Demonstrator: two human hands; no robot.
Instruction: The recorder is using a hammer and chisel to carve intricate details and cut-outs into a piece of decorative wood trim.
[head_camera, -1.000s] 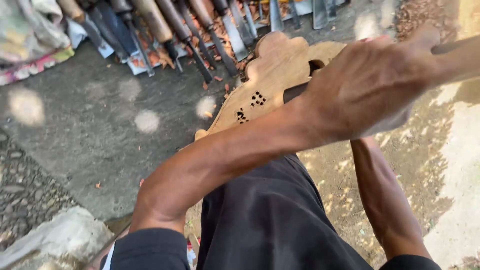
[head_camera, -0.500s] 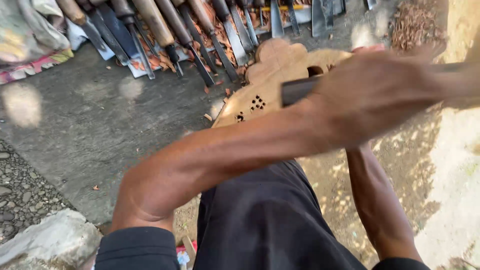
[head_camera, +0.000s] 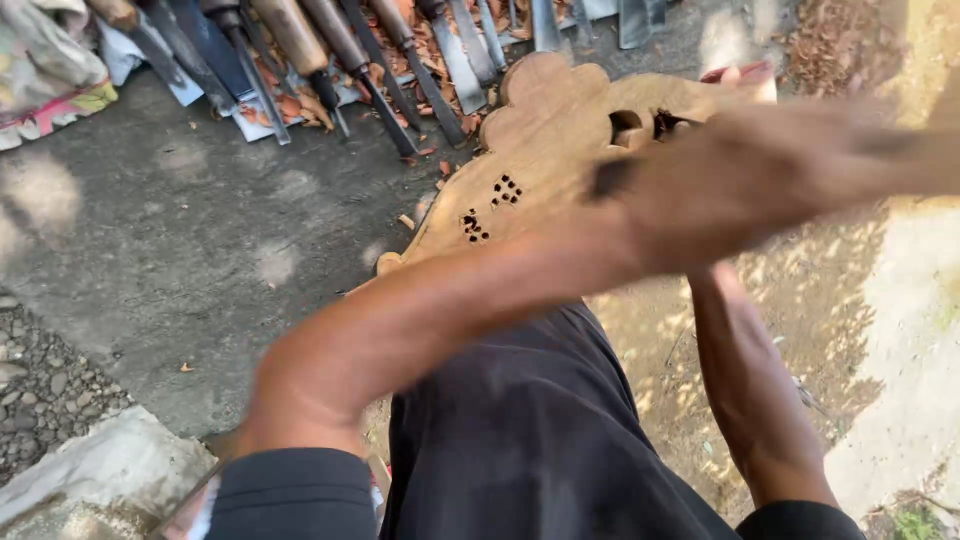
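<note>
While the carved wooden panel (head_camera: 545, 150) lies propped across the person's lap, its scalloped top pointing to 12 o'clock and two clusters of small drilled holes showing near its middle, the risk sits in how little of the grip can be read. The left hand (head_camera: 740, 185) crosses over the panel toward 3 o'clock in heavy blur; it seems to be closed round a dark handle (head_camera: 610, 178), though I cannot tell for certain. The right hand (head_camera: 745, 80) is almost wholly hidden behind it (only reddish fingertips show at the panel's far edge, at 1 o'clock), so its grip cannot be told.

A fast swing this close to those fingertips could strike them if it drifts. The panel, resting on cloth and not clamped, could slide off the dark trousers (head_camera: 530, 440) under a blow.

Further out, at 11 to 12 o'clock, a row of chisels (head_camera: 330, 60) lies on the concrete ground (head_camera: 200, 250) among wood chips (head_camera: 830, 45); a slipping panel could land on those blades.
</note>
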